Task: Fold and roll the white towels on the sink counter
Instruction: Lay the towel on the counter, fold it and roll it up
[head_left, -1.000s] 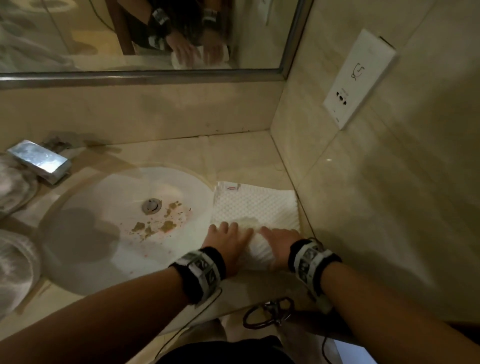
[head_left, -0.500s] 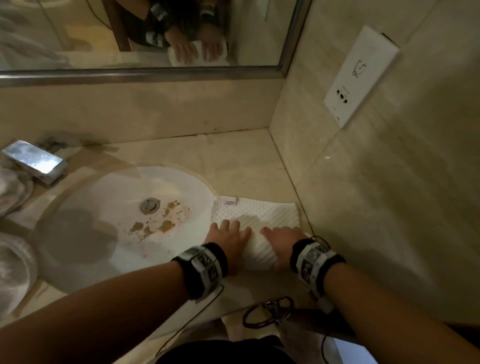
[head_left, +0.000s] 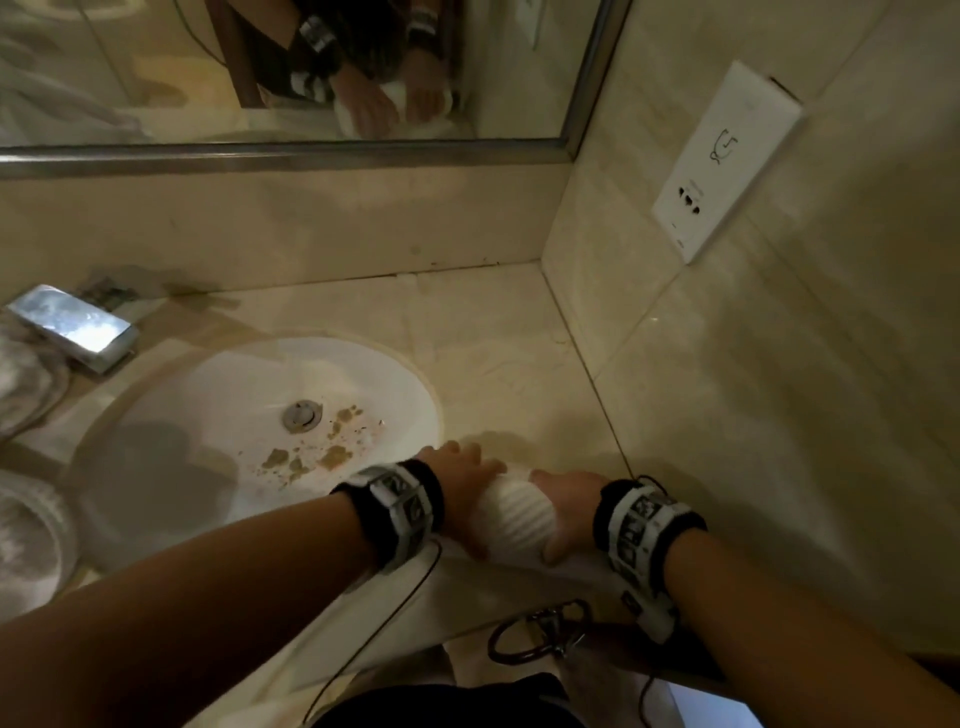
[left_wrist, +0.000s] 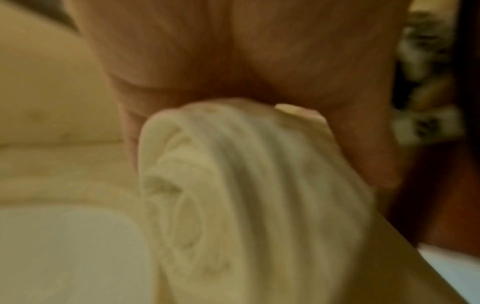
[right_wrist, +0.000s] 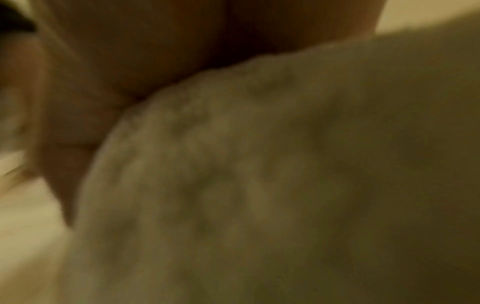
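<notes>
A white ribbed towel (head_left: 514, 512) is wound into a short thick roll on the counter (head_left: 493, 353), to the right of the sink. My left hand (head_left: 467, 488) grips its left end, fingers over the top and thumb underneath. At the other end my right hand (head_left: 563, 512) curls round it the same way. The left wrist view shows the spiral end of the towel roll (left_wrist: 207, 205) under my palm. Blurred towel (right_wrist: 259, 185) fills the right wrist view beneath my right hand. No flat part of the towel shows.
The white sink basin (head_left: 208, 415) with brown specks and a drain (head_left: 302, 414) lies to the left. A chrome tap (head_left: 72, 327) and more white towels (head_left: 26, 535) are at far left. A wall (head_left: 779, 415) with a socket plate (head_left: 722, 161) closes the right side. A metal ring (head_left: 540, 631) hangs near the counter's front edge.
The flat stretch of towel beyond my fingers has shrunk and vanished into the roll. Both hands went from pressing on top to wrapping round the roll's ends.
</notes>
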